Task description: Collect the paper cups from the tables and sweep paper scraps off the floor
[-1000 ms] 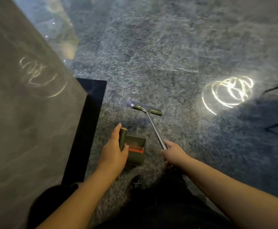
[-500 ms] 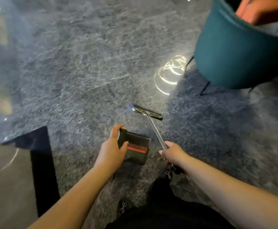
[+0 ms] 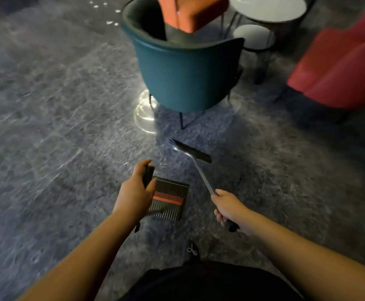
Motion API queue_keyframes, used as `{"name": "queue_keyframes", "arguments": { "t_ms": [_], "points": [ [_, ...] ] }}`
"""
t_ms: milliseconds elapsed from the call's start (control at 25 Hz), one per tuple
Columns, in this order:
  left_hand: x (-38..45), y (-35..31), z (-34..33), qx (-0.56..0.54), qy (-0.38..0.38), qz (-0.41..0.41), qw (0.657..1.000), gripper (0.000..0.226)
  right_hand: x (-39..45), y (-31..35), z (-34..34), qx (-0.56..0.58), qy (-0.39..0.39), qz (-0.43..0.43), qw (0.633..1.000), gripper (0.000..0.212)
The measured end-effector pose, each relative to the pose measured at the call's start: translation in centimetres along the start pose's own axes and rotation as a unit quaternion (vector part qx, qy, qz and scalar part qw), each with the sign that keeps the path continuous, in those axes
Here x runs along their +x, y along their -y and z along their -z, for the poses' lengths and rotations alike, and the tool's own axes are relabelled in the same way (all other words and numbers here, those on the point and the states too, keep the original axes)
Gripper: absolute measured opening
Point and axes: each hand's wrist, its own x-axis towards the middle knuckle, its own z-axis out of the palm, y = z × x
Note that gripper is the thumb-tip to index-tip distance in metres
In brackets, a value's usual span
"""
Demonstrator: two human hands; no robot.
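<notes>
While walking the carpet (image 3: 68,127), the left hand (image 3: 133,196) is gripping the dustpan (image 3: 169,198) and the right hand (image 3: 228,207) is gripping the broom (image 3: 191,151), both ready for scraps.

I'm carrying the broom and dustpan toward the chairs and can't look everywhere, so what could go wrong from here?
1. The broom head, held out front by your right hand, is close to the thin legs of the teal chair and could snag one.
2. The dustpan hangs from your left hand; tilting it might spill anything inside, though I can't see its contents.
3. The small white bits lie far behind the chair, easy to miss.
</notes>
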Motion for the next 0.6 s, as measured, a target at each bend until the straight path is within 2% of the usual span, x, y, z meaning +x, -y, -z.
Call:
{"name": "queue_keyframes", "arguments": {
  "t_ms": [200,440,600],
  "points": [
    [5.6,-7.9,-3.8,0.025,0.063,-0.089,0.994,0.049,1.9,-0.8,6.4,0.093,-0.061,-0.036,0.993,0.057],
    [11.7,-16.0,-9.4,0.052,0.14,-0.191,0.97,0.049,4.2,-2.1,13.7,0.199,-0.153,-0.075,0.965,0.061],
    [15.7,-21.4,-13.7,0.078,0.201,-0.267,0.939,0.049,5.2,-3.1,17.3,0.216,-0.216,-0.107,0.946,0.04]
  ]
}}
